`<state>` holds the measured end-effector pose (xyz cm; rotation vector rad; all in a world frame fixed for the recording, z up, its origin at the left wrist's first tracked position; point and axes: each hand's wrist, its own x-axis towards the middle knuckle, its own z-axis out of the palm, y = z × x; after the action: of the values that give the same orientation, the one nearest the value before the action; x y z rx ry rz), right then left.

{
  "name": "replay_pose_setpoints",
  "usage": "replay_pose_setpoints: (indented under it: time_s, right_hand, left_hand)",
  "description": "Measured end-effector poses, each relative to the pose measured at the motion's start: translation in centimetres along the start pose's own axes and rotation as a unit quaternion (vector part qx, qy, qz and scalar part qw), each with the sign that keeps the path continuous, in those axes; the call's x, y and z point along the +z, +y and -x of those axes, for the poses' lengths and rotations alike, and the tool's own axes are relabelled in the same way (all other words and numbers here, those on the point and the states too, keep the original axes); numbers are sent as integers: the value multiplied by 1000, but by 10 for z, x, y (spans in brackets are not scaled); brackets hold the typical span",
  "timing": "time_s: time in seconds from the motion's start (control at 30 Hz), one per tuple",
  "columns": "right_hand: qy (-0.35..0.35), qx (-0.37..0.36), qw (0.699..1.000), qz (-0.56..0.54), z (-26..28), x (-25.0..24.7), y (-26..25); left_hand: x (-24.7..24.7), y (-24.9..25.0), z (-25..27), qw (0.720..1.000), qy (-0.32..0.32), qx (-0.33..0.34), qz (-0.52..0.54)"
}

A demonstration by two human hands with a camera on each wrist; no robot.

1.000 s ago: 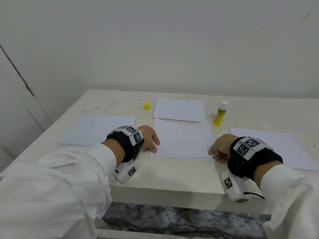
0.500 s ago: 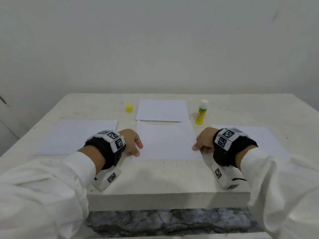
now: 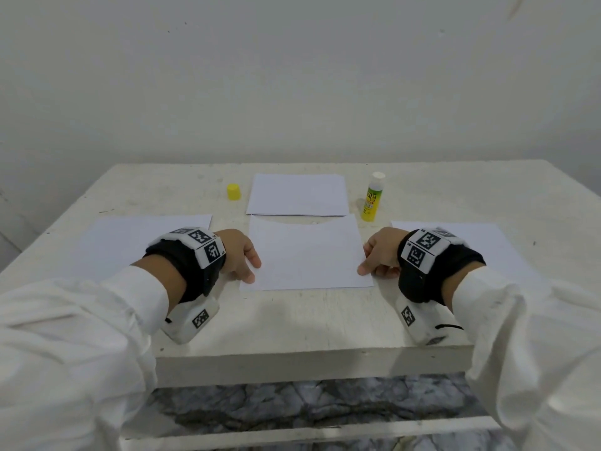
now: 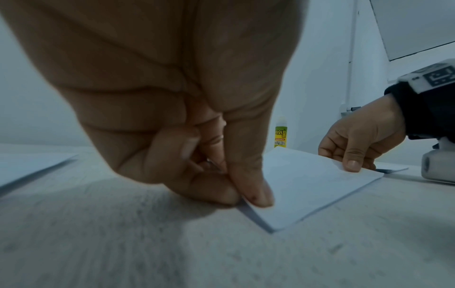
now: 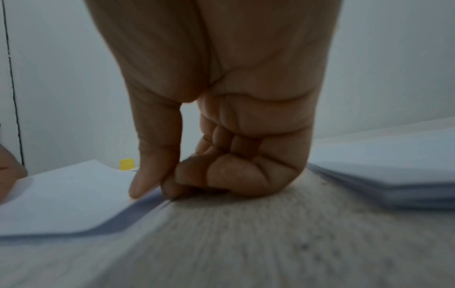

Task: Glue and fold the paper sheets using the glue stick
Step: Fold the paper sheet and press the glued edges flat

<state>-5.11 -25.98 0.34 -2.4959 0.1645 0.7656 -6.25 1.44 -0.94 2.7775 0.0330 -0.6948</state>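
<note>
A white paper sheet [image 3: 305, 255] lies in the middle of the table. My left hand [image 3: 252, 271] pinches its near left edge, thumb [image 4: 256, 192] on top and curled fingers beneath. My right hand [image 3: 367, 268] pinches the near right edge the same way, thumb [image 5: 145, 175] on the sheet, which is raised a little there. The uncapped glue stick [image 3: 370, 198] stands upright behind the sheet's far right corner. Its yellow cap [image 3: 233, 192] sits at the back left. A smaller folded sheet [image 3: 297, 195] lies just beyond the middle one.
A single sheet [image 3: 130, 242] lies flat to the left of my left hand. A stack of sheets [image 3: 471, 245] lies to the right, seen thick-edged in the right wrist view [image 5: 393, 175]. The table's front edge [image 3: 309, 356] is close to both wrists; a wall stands behind.
The head view has swung so the table now sits centred. Both hands stay at the middle sheet's near side edges; the sheet and glue stick have not moved.
</note>
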Motion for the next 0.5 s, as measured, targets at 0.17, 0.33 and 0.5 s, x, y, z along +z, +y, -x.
replay_pose_setpoints:
  time_s: [0.17,0.33,0.5]
  right_hand:
    - [6,0,1000,6,-1,2,0]
    - [17,-4,999,41,-1,3,0]
    - [20,-8,998,51,-2,5,-2]
  left_hand:
    - [1,0,1,1000,-3,0,2]
    - [0,1,2,1000,-7,-1,7]
    - [1,-1,4,1000,-6,-1,16]
